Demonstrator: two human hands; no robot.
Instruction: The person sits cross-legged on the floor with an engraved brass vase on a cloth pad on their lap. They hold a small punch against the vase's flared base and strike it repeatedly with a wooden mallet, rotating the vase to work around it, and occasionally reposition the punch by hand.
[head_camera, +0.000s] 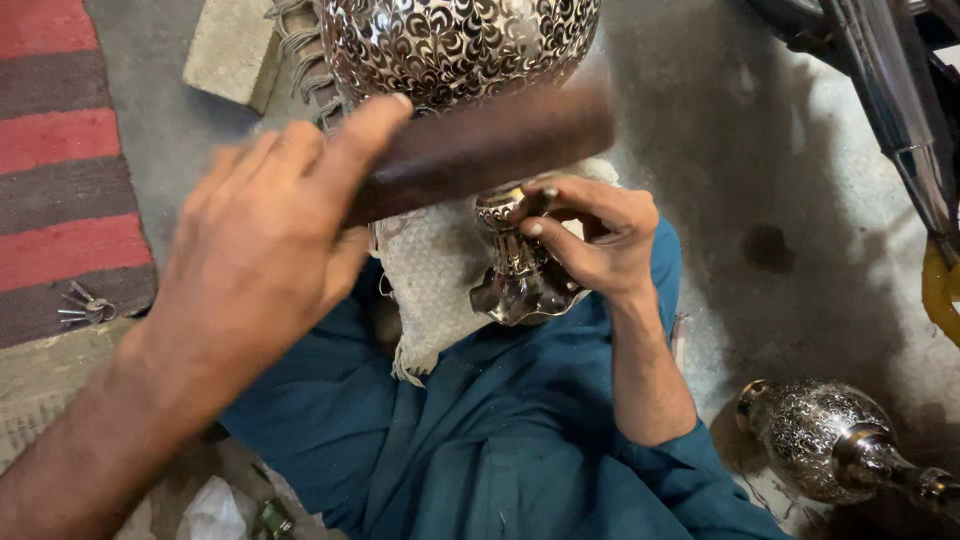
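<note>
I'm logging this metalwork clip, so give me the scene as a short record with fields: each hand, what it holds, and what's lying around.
left hand: raised, gripping a dark wooden bar, blurred
right hand: fingers around the neck of an engraved silver vase
under the vase: whitish woven cloth on a teal-clothed lap
floor, right: second engraved vase lying down
floor, left: keys beside a red striped rug

The left hand (260, 250) grips a dark wooden stick (480, 150), blurred, held across an engraved silver vase (455, 40). The right hand (590, 235) pinches the vase's narrow stem just above its foot, over a pale cloth (430, 270) on a teal-clothed lap. A second vase (825, 440) lies on the floor at right; keys (85, 305) lie beside a striped rug (60, 170).
</note>
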